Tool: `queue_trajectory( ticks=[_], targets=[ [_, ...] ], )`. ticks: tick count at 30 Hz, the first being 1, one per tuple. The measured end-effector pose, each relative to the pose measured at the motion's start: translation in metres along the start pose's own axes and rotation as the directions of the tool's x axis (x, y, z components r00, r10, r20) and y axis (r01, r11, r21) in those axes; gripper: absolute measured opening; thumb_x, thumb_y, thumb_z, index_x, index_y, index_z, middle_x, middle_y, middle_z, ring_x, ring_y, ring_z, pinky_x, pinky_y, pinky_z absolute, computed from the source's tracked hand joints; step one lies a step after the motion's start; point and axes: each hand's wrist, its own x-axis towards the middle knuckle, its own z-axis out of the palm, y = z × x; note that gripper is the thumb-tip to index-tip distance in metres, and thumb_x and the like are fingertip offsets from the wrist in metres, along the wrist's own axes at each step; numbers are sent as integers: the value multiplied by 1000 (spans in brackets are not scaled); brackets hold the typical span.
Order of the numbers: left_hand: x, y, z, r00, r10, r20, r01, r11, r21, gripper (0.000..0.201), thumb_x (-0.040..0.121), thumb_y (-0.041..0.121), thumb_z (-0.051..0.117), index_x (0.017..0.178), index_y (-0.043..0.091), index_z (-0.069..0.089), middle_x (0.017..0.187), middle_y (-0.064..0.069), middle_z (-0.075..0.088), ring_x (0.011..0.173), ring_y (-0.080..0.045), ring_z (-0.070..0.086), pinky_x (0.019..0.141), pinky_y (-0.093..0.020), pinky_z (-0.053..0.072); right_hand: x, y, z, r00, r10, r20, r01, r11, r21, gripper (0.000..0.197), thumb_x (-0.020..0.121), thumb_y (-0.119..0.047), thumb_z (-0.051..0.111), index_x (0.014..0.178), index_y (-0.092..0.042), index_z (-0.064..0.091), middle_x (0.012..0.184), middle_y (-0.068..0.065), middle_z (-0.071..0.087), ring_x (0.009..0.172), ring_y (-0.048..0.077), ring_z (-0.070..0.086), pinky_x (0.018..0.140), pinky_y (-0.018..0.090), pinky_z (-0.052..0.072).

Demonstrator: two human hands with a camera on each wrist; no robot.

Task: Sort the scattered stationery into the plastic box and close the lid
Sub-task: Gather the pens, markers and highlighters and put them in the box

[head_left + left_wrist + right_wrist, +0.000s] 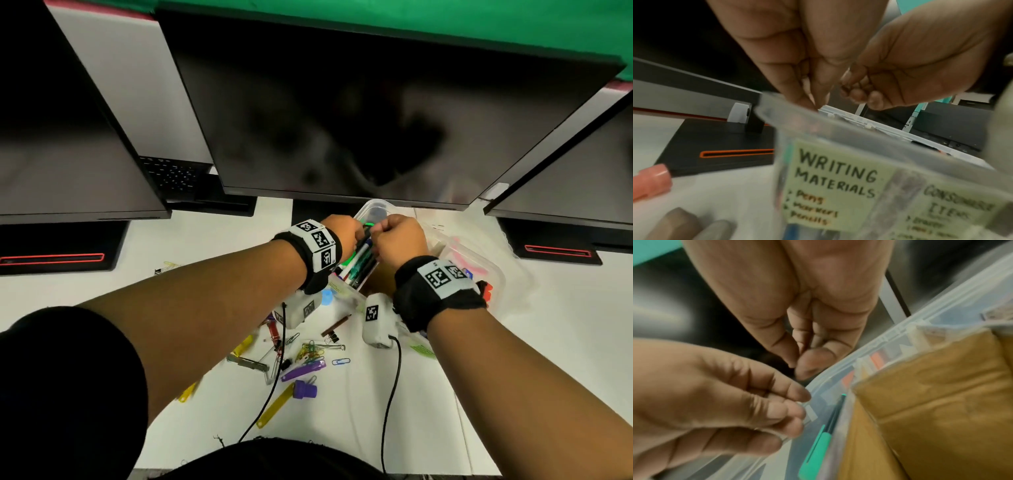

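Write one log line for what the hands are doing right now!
left hand: fingers curled over box | right hand: fingers curled, beside left | plastic box: open, pens inside | paper clips: on desk

the white tabletop carries the clear plastic box at its far middle, under the monitors. near it lie scattered paper clips, a purple stamp, yellow key tags and a purple tag. black monitor bases stand far left and far right.
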Motion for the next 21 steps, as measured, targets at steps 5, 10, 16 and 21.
queue_trajectory(
  ticks=[5,10,16,21],
  targets=[
    [-21,-32,-8,968,240,75,-250,956,156,30,88,7,54,114,15,66,123,-6,60,120,-22,51,102,-28,37,-64,-10,11,972,-150,184,206,916,-344,18,87,-13,51,85,-7,67,78,12,64,75,27,58,68,22,42],
    [-42,-65,-12,920,312,237,-375,876,304,41,95,17,49,135,23,49,152,6,34,144,-16,20,115,-22,11,-92,1,35,878,-246,410,426,791,-439,20,85,-13,51,93,-13,70,97,10,71,92,29,64,82,32,51],
    [-53,-74,-10,906,293,306,-400,831,387,64,93,-3,38,147,28,24,158,9,16,147,-16,9,118,-25,11,-85,42,78,812,-40,582,481,610,-629,38,88,-4,44,123,-12,57,129,15,55,118,32,53,99,40,46],
    [-64,-75,-13,904,277,325,-391,841,374,82,83,-18,34,150,27,14,159,7,8,147,-19,11,118,-30,15,-76,64,94,838,-10,546,446,589,-674,34,90,-3,40,119,-6,56,125,17,56,113,32,56,95,41,49]
  ],
)
